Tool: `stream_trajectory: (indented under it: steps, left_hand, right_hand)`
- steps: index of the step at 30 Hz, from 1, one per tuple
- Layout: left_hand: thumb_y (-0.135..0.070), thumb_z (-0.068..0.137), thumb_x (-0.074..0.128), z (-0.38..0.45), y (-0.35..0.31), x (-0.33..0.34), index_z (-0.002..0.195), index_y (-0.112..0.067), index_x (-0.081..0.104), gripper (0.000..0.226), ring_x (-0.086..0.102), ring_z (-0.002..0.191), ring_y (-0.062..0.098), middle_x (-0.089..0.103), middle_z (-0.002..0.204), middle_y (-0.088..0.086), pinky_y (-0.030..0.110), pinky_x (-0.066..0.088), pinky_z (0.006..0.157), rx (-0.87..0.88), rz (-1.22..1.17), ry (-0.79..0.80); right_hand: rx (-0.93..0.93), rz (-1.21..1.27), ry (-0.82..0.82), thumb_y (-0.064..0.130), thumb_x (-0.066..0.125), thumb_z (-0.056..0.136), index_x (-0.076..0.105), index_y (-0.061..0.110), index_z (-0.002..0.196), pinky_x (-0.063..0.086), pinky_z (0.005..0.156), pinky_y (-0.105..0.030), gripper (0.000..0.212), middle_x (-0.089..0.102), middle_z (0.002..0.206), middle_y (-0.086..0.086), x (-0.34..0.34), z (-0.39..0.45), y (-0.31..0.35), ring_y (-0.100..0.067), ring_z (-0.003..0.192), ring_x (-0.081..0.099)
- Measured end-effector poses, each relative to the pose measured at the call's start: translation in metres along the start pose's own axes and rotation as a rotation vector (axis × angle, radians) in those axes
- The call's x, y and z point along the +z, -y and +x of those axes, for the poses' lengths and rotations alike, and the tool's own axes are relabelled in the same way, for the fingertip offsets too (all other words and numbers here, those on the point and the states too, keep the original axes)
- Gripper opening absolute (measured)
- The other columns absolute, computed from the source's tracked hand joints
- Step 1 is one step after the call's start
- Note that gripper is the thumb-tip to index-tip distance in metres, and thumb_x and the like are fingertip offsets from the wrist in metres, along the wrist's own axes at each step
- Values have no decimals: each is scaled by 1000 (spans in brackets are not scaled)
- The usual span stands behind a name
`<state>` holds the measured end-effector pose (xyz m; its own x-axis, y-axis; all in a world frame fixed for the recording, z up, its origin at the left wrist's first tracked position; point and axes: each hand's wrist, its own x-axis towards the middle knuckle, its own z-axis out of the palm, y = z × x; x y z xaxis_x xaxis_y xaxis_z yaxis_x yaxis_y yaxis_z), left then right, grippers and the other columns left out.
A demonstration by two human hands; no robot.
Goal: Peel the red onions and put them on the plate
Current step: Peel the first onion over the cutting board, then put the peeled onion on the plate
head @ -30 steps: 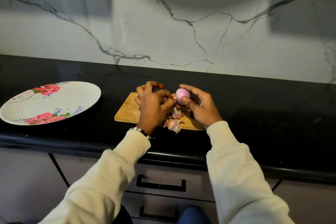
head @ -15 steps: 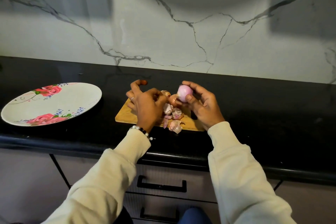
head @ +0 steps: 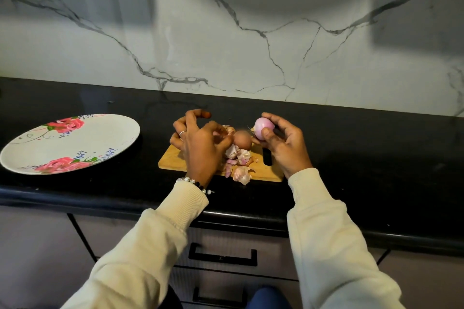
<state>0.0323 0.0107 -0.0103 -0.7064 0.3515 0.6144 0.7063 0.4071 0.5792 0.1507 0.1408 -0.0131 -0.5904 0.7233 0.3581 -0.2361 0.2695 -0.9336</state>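
Note:
My right hand (head: 283,145) grips a peeled pink onion (head: 262,128) by its fingertips, held just above the right end of the wooden cutting board (head: 170,162). An unpeeled brown onion (head: 242,139) sits on the board between my hands. My left hand (head: 200,145) hovers over the board with curled fingers, its thumb side next to the brown onion. A pale scrap shows at the thumb, and I cannot tell if it is pinched. Loose onion peels (head: 241,173) lie at the board's front edge. The floral plate (head: 88,143) lies far left with nothing on it.
The black counter (head: 364,158) runs the full width, backed by a marble wall (head: 251,45). Its front edge (head: 75,198) sits just below the board. Drawers with black handles (head: 223,256) are underneath.
My right hand has lifted the peeled onion slightly right, away from my left hand. My left hand has drawn back left, uncovering the brown onion on the board.

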Motion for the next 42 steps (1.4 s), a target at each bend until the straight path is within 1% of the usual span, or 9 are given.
stream_trajectory:
  steps: [4, 8, 13, 18, 23, 26, 32, 36, 42]
  left_hand:
    - [-20, 86, 67, 0, 2, 0, 97, -34, 71, 18, 39, 122, 19, 61, 117, -9, 48, 18, 99, 58, 22, 14]
    - [-41, 96, 52, -2, -3, 0, 114, -33, 67, 24, 53, 109, 15, 68, 91, -5, 50, 16, 105, -8, 16, -16]
    - [-38, 87, 68, -4, 3, 2, 92, -28, 76, 14, 50, 112, 22, 71, 89, -4, 50, 16, 97, 143, 35, -79]
    - [-21, 84, 71, -5, 4, 0, 99, -33, 74, 19, 48, 113, 23, 69, 100, -8, 51, 17, 97, 190, 1, -113]
    - [-51, 94, 44, -7, -3, -2, 101, -27, 74, 39, 54, 108, 19, 70, 84, -5, 44, 9, 102, 134, -32, -76]
    - [-44, 95, 52, -7, -1, -1, 91, -26, 76, 30, 52, 110, 20, 73, 89, -8, 44, 10, 99, 141, -28, -86]
    - [-41, 95, 56, -3, 13, -21, 119, -29, 67, 29, 47, 123, 17, 67, 119, -6, 46, 18, 106, 85, -128, -4]
    - [-27, 92, 66, 9, 35, -61, 127, -17, 60, 37, 68, 89, 11, 70, 111, 2, 26, 53, 80, 65, -435, -18]
    - [-10, 94, 58, 24, 95, -133, 108, -16, 71, 20, 69, 67, 6, 73, 93, -2, 23, 56, 70, -81, -326, -98]
  right_hand:
    - [72, 153, 25, 1, 52, 100, 60, 13, 128, 57, 93, -49, 32, 57, 131, -13, 0, 0, 4, -30, 115, 64]
    - [152, 178, 20, 8, 49, 102, 61, 14, 123, 60, 65, -30, 25, 60, 125, -18, 0, -1, 6, -36, 99, 67]
    - [169, 185, -27, 18, 58, 99, 65, 9, 116, 52, 52, -31, 21, 64, 108, -25, 0, -2, 7, -28, 67, 65]
    - [144, 135, -60, 13, 74, 87, 69, 12, 116, 59, 72, -36, 30, 68, 114, -8, -3, -6, 10, -21, 96, 68]
    - [62, 15, -43, -6, 80, 75, 70, 20, 113, 56, 96, -42, 47, 68, 121, -3, -3, -9, 12, -21, 115, 63]
    - [45, 31, -73, -5, 80, 75, 70, 17, 114, 57, 94, -40, 46, 68, 120, -4, -2, -14, 16, -20, 113, 64]
    - [31, -60, -83, 3, 79, 80, 68, 13, 119, 56, 77, -18, 42, 68, 117, -3, 19, -18, 34, -8, 102, 64]
    - [51, 63, 29, 9, 78, 83, 68, 2, 115, 58, 73, -26, 33, 72, 108, -14, 63, -13, 61, -21, 95, 70]
    - [115, 65, 224, 5, 76, 84, 65, -2, 115, 59, 67, -29, 34, 68, 111, -20, 162, -6, 77, -23, 91, 68]
